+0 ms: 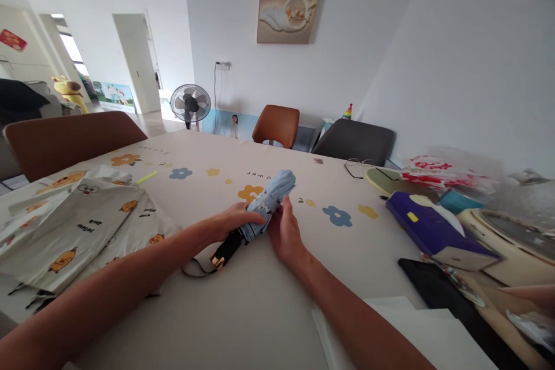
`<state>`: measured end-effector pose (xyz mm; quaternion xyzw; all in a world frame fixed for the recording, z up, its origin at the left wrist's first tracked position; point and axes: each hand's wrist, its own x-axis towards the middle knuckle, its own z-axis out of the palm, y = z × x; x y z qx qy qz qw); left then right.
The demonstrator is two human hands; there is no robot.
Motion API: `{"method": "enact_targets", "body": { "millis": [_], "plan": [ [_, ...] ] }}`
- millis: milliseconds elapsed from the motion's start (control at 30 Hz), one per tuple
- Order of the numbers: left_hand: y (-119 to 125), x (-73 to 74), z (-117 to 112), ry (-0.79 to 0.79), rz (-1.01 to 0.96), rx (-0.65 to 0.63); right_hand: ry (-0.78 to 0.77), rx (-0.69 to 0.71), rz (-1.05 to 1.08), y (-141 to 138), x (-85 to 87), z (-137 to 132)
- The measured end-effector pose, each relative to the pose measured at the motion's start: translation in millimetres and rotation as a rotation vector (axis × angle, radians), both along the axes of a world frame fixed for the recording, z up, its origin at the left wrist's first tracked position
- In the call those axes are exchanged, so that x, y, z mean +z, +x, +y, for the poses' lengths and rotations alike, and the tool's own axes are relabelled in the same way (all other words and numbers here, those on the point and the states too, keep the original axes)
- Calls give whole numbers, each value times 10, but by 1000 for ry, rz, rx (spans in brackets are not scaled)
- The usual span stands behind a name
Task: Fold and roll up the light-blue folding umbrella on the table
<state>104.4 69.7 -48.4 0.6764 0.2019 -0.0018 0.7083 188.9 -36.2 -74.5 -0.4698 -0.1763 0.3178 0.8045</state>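
Above the table in front of me, a folded light-blue umbrella [281,186] lies slantwise between my hands, its black handle [233,244] with gold trim pointing down toward me. My left hand [236,221] is closed round the lower part of the folded canopy, just above the handle. Against the canopy's right side rests my right hand [286,234], thumb up; its other fingers are mostly hidden behind the umbrella. A thin black wrist strap [197,269] loops from the handle's end. To the left lies a loosely spread white umbrella [99,225] printed with yellow ducks.
The pale flower-print table [260,324] bears glasses [362,167], a purple box [437,225], plastic bags [451,167], a black tablet-like object [427,280] and white sheets [403,324] at right. Part of another person's hand [531,295] shows at the right edge. Chairs [277,124] stand beyond.
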Motion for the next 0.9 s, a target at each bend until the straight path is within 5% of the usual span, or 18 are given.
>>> {"method": "enact_targets", "body": {
  "millis": [133, 300, 767, 900],
  "plan": [
    [-25, -124, 165, -397, -120, 36, 4, 15, 151, 18, 16, 14],
    [-51, -148, 313, -652, -165, 71, -28, 24, 155, 16, 15, 1],
    [-83, -182, 279, -644, -244, -141, 28, 168, 6, -23, 39, -30],
    [-95, -164, 127, -456, -188, -109, 52, 225, -23, -30, 60, -58]
  ]
}}
